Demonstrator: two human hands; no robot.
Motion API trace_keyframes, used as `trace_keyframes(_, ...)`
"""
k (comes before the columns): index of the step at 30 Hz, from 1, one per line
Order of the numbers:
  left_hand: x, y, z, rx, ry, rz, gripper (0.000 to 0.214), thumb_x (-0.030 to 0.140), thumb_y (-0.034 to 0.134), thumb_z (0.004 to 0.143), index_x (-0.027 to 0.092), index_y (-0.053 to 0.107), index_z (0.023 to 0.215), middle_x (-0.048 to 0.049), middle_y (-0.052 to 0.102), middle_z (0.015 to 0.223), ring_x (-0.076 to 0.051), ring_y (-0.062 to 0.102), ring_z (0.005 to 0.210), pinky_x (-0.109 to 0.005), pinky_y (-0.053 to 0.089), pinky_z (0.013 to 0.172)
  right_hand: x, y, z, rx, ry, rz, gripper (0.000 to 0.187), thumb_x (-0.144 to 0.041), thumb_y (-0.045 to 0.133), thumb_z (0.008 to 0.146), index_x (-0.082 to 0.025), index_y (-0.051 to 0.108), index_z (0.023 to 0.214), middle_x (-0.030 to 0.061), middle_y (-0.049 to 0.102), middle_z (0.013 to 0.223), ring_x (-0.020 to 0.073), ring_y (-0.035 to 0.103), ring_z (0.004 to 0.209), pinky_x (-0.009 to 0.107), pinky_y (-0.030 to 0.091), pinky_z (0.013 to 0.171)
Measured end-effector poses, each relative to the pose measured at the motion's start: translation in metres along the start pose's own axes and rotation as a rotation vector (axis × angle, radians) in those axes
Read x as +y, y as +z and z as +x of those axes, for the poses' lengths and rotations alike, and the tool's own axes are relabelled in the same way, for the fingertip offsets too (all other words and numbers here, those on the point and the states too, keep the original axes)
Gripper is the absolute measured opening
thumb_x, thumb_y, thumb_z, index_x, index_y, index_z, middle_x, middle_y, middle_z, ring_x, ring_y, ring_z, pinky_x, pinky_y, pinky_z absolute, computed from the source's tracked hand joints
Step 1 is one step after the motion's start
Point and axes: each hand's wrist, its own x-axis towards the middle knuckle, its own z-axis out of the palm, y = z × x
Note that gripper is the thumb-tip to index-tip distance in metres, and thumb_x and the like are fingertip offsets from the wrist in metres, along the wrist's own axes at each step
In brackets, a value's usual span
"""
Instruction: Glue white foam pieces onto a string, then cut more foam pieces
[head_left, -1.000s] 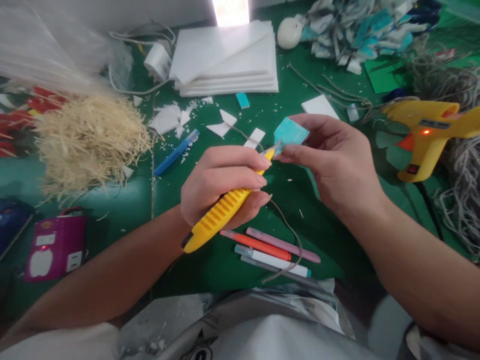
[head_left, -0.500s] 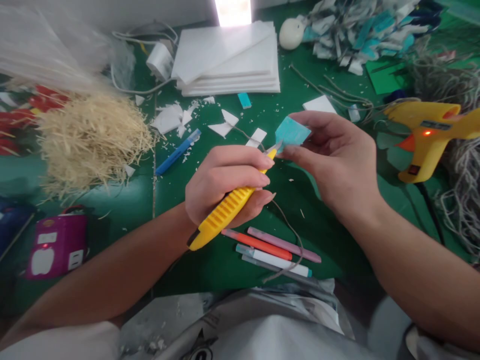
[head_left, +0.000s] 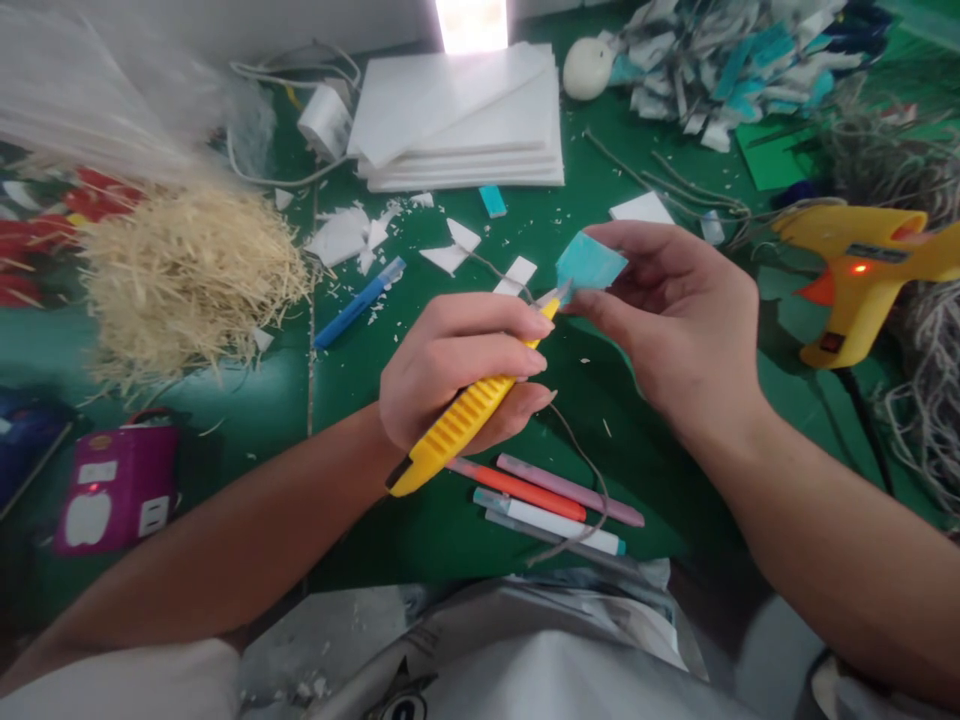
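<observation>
My left hand (head_left: 457,365) is closed around a yellow utility knife (head_left: 459,425), whose blade tip points up and to the right. The tip touches the lower edge of a small teal foam piece (head_left: 589,262). My right hand (head_left: 675,320) pinches that piece between thumb and fingers, just above the green table. Both hands hover over the middle of the work surface.
Several marker pens (head_left: 551,500) lie below my hands. A yellow hot glue gun (head_left: 862,275) with a lit lamp rests at the right. A stack of white foam sheets (head_left: 461,120) sits at the back, a straw pile (head_left: 187,275) and a purple power strip (head_left: 112,490) at the left.
Both hands and the teal piece have shifted slightly to the right in the picture; the grip on the knife and the piece is the same.
</observation>
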Motion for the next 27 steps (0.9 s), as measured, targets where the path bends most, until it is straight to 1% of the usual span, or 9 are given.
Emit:
trace_keyframes(2, -0.0002, -0.0011, -0.0020, 0.000, 0.028, -0.001, 0.015, 0.028, 0.071, 0.100, 0.023, 0.064, 0.112, -0.0079, 0.073, 0.122, -0.022, 0.078, 0.113, -0.028, 0.073, 0.078, 0.0005, -0.0006, 0.0009, 0.004, 0.007, 0.019, 0.029, -0.010, 0.083, 0.077, -0.026, 0.077, 0.101, -0.0060, 0.082, 0.091, 0.0164, 0.079, 0.084, 0.035, 0.071, 0.084)
trace_keyframes(4, -0.0002, -0.0029, -0.0028, -0.012, 0.045, 0.006, 0.015, 0.030, 0.072, 0.100, 0.023, 0.065, 0.111, -0.0068, 0.074, 0.122, -0.021, 0.079, 0.107, -0.026, 0.072, 0.074, 0.0011, -0.0015, 0.0020, 0.024, 0.017, 0.022, 0.031, -0.008, 0.083, 0.076, -0.026, 0.077, 0.100, -0.0062, 0.082, 0.089, 0.0160, 0.078, 0.082, 0.035, 0.071, 0.082)
trace_keyframes(8, -0.0005, -0.0068, -0.0012, -0.032, 0.067, 0.006, 0.012, 0.033, 0.072, 0.100, 0.025, 0.065, 0.106, -0.0033, 0.076, 0.117, -0.017, 0.080, 0.094, -0.025, 0.072, 0.073, 0.0019, -0.0029, 0.0034, 0.061, 0.043, -0.011, 0.033, -0.007, 0.085, 0.075, -0.028, 0.077, 0.100, -0.0049, 0.079, 0.083, 0.0169, 0.075, 0.078, 0.036, 0.070, 0.082)
trace_keyframes(11, -0.0025, -0.0082, -0.0007, -0.063, 0.065, 0.007, 0.014, 0.034, 0.074, 0.099, 0.027, 0.066, 0.108, -0.0031, 0.076, 0.120, -0.016, 0.079, 0.093, -0.027, 0.072, 0.076, 0.0024, -0.0025, 0.0031, 0.033, 0.020, 0.029, 0.034, -0.007, 0.083, 0.077, -0.027, 0.077, 0.104, -0.0038, 0.081, 0.088, 0.0177, 0.077, 0.082, 0.038, 0.070, 0.086)
trace_keyframes(14, -0.0055, -0.0080, -0.0019, -0.087, 0.060, 0.046, 0.017, 0.037, 0.072, 0.100, 0.030, 0.063, 0.113, -0.0024, 0.075, 0.123, -0.016, 0.078, 0.089, -0.027, 0.071, 0.072, 0.0031, -0.0018, 0.0023, -0.019, 0.011, 0.048, 0.030, -0.010, 0.082, 0.082, -0.028, 0.076, 0.106, -0.0036, 0.082, 0.095, 0.0191, 0.079, 0.090, 0.041, 0.068, 0.095)
trace_keyframes(17, -0.0076, -0.0061, -0.0029, -0.070, 0.054, 0.053, 0.017, 0.038, 0.072, 0.100, 0.030, 0.063, 0.113, -0.0025, 0.075, 0.121, -0.017, 0.079, 0.089, -0.028, 0.071, 0.069, 0.0034, -0.0019, 0.0024, -0.022, 0.012, 0.059, 0.031, -0.008, 0.083, 0.081, -0.029, 0.076, 0.104, -0.0044, 0.083, 0.094, 0.0189, 0.080, 0.090, 0.039, 0.069, 0.092)
trace_keyframes(20, -0.0076, -0.0039, -0.0027, -0.043, 0.061, 0.025, 0.016, 0.036, 0.072, 0.100, 0.028, 0.064, 0.111, -0.0034, 0.074, 0.120, -0.018, 0.079, 0.094, -0.027, 0.071, 0.071, 0.0029, -0.0028, 0.0026, -0.009, 0.002, 0.061, 0.034, -0.004, 0.082, 0.078, -0.026, 0.077, 0.104, -0.0037, 0.083, 0.091, 0.0186, 0.080, 0.086, 0.037, 0.070, 0.086)
trace_keyframes(25, -0.0064, -0.0026, -0.0015, -0.039, 0.038, 0.014, 0.015, 0.038, 0.071, 0.101, 0.029, 0.063, 0.109, -0.0012, 0.074, 0.118, -0.017, 0.079, 0.093, -0.028, 0.071, 0.075, -0.0001, -0.0034, 0.0012, -0.022, 0.043, -0.020, 0.028, -0.015, 0.082, 0.084, -0.030, 0.075, 0.107, -0.0038, 0.083, 0.097, 0.0198, 0.080, 0.095, 0.040, 0.069, 0.096)
trace_keyframes(27, -0.0065, -0.0024, -0.0015, -0.043, 0.027, 0.022, 0.015, 0.040, 0.071, 0.101, 0.030, 0.063, 0.109, 0.0005, 0.074, 0.117, -0.016, 0.078, 0.091, -0.030, 0.071, 0.076, -0.0015, -0.0029, 0.0010, -0.022, 0.051, -0.025, 0.029, -0.014, 0.083, 0.083, -0.030, 0.075, 0.106, -0.0042, 0.083, 0.095, 0.0195, 0.080, 0.093, 0.039, 0.070, 0.093)
